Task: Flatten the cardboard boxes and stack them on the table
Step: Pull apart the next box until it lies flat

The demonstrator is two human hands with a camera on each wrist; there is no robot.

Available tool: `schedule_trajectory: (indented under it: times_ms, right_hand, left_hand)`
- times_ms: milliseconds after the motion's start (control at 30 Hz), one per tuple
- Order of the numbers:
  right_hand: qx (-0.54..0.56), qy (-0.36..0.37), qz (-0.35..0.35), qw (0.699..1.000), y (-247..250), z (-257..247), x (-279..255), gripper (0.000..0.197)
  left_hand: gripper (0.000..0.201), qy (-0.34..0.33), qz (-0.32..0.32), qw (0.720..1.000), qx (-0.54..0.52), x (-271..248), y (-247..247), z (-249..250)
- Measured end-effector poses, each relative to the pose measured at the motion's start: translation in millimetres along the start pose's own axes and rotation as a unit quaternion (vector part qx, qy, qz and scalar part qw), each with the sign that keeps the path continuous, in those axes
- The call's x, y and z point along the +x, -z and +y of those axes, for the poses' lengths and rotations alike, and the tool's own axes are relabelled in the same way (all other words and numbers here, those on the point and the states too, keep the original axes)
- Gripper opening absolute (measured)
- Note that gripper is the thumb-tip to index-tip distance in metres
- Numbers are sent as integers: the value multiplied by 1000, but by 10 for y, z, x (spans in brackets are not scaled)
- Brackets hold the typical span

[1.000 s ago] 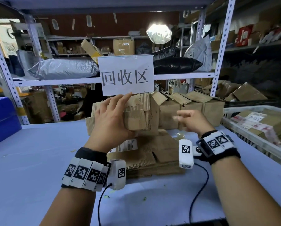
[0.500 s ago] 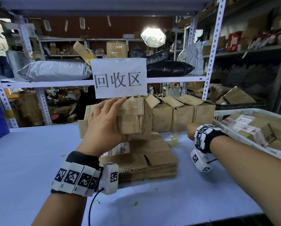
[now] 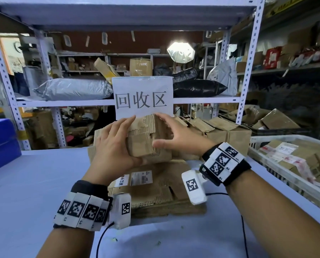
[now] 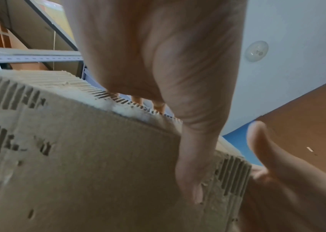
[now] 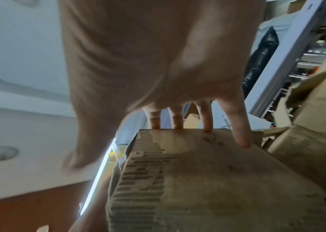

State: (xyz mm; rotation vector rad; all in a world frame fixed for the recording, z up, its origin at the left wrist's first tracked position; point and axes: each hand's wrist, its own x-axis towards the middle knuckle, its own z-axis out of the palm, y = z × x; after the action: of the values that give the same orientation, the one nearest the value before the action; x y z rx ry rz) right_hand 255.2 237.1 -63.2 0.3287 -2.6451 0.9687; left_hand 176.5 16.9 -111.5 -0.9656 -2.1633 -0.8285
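The torn box (image 3: 144,144), gripped by the left hand (image 3: 111,146) and touched by the flat-fingered right hand (image 3: 177,138), is judged liable to tear or slip onto the flattened stack (image 3: 155,187) at 6 o'clock.

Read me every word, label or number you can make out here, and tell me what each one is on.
"回收区": large black characters on the white paper sign hung on the shelf edge.
Shipping label on the flattened stack: print and barcode too small to read.
Labels on the boxes in the white crate: upside down and blurred, unreadable.
Wristband markers: square code patterns, with tiny unreadable tags.
The wrist views show no text.
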Motion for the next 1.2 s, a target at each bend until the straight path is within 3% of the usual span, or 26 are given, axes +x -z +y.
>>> schedule_trajectory:
  times_ms: [100,300,400,500,600,700,833,933,1033,1133,1200]
  right_hand:
    - [-124,5,-9,992,-73,-25,28,130]
    - [-120,23,56,991,-75,-48,-27,122]
    - [-29,37,84,995,60,-56,-105,119]
    - [78,88,98,988,170,-80,-166,114]
    - [112,103,92,984,193,-94,-152,121]
    - [172,98,66,978,193,-100,-141,120]
    - [308,96,77,943,168,-19,-156,105]
    - [435,74,107,891,138,4,-160,75]
    - [499,83,148,850,104,-27,-132,47]
    - [448,88,205,866,59,-15,-82,46]
    - [403,80,249,877,37,43,-59,64]
  left_hand:
    - [122,-4,8,1000,9,-14,31,-38]
    - [117,-3,-16,998,-68,-81,143,-59]
    - [96,73,80,991,-73,-59,275,-96]
    - [89,187,151,963,-123,15,413,-165]
    - [61,201,103,918,-327,55,440,-175]
    - [25,200,96,880,-421,60,423,-132]
    - [39,194,80,840,-500,45,413,-130]
    - [60,180,65,814,-549,23,402,-162]
    - [84,151,23,826,-543,34,340,-130]
    - [91,145,0,842,-519,78,249,-67]
    - [94,137,-9,852,-505,120,217,-36]
